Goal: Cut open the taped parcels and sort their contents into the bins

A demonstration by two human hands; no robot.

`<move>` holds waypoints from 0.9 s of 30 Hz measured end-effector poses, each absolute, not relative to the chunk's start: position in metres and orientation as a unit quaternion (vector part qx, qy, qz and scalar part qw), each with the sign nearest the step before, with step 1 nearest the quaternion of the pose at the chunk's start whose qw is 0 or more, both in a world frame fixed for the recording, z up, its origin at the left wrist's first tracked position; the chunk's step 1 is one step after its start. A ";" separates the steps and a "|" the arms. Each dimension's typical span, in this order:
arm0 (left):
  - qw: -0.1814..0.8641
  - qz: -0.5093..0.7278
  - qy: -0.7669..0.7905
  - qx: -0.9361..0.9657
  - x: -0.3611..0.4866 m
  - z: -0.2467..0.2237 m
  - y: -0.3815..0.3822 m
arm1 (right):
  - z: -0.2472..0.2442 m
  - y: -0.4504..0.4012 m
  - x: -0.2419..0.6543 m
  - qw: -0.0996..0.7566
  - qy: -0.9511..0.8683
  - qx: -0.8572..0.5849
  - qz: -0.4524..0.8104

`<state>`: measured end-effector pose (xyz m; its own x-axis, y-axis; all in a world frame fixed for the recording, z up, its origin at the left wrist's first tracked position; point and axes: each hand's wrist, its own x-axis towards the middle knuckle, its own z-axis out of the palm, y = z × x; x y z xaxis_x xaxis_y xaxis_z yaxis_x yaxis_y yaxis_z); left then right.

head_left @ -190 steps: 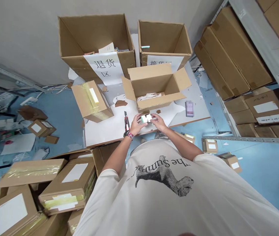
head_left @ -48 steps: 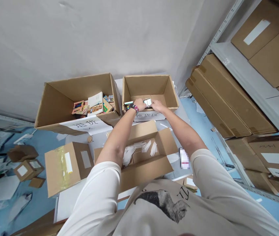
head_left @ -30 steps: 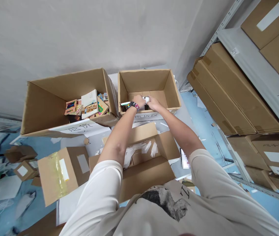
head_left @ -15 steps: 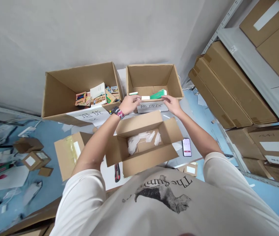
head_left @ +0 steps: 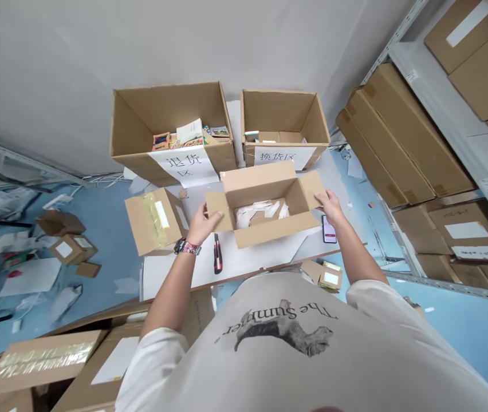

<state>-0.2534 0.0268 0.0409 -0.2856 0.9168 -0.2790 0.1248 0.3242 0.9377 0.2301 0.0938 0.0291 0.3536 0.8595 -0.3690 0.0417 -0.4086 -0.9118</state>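
Observation:
An open cardboard box (head_left: 270,228) with crumpled white paper (head_left: 253,213) inside stands on the table, its flaps spread. My left hand (head_left: 203,223) grips its left flap, thumb on the flap's inner face. At the opposite end my right hand (head_left: 330,207) holds the right flap between thumb and fingers. Behind stand two larger open boxes with handwritten white signs: the left one (head_left: 138,120) contains booklets and small packs (head_left: 190,133), while the right one (head_left: 284,109) has a few items low inside, mostly hidden by its front wall.
A taped carton (head_left: 145,226) sits at the table's left. A red and black cutter (head_left: 217,254) lies in front of the open box, and a phone (head_left: 329,230) lies to its right. Shelves with cartons (head_left: 402,137) stand at right; more boxes (head_left: 42,360) are at lower left.
Both hands have come back from the rear right box to the flaps of the nearer box. The green and white item is no longer between them. The view has shifted.

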 end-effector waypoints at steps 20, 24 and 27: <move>0.419 0.602 0.658 0.174 -0.223 0.032 -0.017 | 0.045 0.057 0.176 0.469 -0.307 -0.657 0.504; 0.414 0.642 0.611 0.208 -0.242 0.074 0.015 | 0.077 0.075 0.184 0.490 -0.381 -0.615 0.487; 0.409 0.655 0.589 0.240 -0.247 0.107 0.032 | 0.102 0.079 0.191 0.511 -0.405 -0.593 0.472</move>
